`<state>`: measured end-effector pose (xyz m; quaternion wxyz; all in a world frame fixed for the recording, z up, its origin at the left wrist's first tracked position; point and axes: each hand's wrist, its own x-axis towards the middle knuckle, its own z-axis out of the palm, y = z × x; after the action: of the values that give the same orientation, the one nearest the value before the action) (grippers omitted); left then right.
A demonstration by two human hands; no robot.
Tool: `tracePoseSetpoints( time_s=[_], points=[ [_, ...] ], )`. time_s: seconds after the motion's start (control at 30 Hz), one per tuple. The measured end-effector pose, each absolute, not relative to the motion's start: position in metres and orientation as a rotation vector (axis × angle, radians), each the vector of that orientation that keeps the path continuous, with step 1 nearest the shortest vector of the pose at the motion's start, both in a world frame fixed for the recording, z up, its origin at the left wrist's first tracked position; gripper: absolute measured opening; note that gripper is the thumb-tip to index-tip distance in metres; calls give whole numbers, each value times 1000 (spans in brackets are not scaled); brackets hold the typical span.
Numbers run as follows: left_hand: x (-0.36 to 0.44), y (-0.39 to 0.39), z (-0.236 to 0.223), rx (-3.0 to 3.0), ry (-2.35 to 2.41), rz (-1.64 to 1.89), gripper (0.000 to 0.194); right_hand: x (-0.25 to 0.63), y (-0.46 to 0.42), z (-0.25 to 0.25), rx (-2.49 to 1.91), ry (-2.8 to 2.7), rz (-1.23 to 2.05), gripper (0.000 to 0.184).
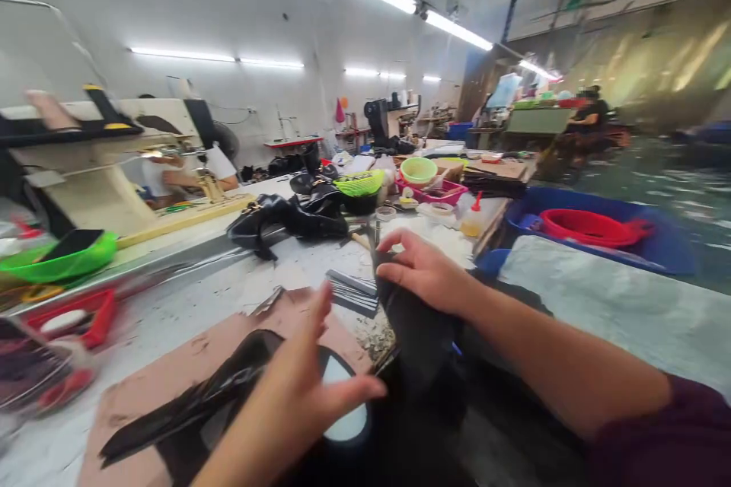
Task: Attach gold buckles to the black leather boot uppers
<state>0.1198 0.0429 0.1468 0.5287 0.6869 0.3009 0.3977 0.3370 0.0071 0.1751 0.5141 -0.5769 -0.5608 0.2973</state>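
Note:
My right hand is pinched on the upper edge of a black leather-like piece, which hangs down in front of me. My left hand is open, thumb stretched out to the right and fingers apart. It hovers over another black piece with a long narrow end, lying on a pinkish board. A pale oval patch shows behind the left thumb. Beyond the hands lies a stack of dark strips with light edges. The lower part of the held piece merges with dark material near my body.
Glossy black leather pieces lie farther back, near a pink basket and a glue bottle. Left are a sewing machine, a green tray and a red tray. A blue tub stands right; a person sits far back.

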Motion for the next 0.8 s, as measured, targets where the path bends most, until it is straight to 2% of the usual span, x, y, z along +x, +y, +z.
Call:
tracePoseSetpoints(
  time_s=[0.07,0.17,0.27,0.33,0.4,0.47,0.53,0.6,0.7,0.8],
  points=[
    [143,48,152,1676,680,861,74,303,9,184,-1054,-1375,918,45],
    [159,64,160,1475,752,1051,44,291,0,190,-777,-1332,824,60],
    [150,77,172,1075,728,1341,34,301,-11,173,-831,-1387,682,88],
    [140,81,181,909,674,1480,32,304,-14,150,-1007,-1447,811,101],
    [134,85,186,834,641,1565,29,297,-11,125,-1209,-1465,943,96],
    [133,87,190,780,628,1606,25,283,-8,107,-1333,-1426,993,80],
    [132,89,192,714,631,1644,22,270,-7,97,-1357,-1365,1032,68],
    [129,86,196,653,643,1656,19,263,-9,94,-1301,-1423,1161,66],
    [115,69,209,654,639,1509,16,269,-10,93,-1138,-1786,1372,65],
    [97,42,226,799,574,1296,24,282,4,94,-1158,-1827,1241,44]
  ],
)
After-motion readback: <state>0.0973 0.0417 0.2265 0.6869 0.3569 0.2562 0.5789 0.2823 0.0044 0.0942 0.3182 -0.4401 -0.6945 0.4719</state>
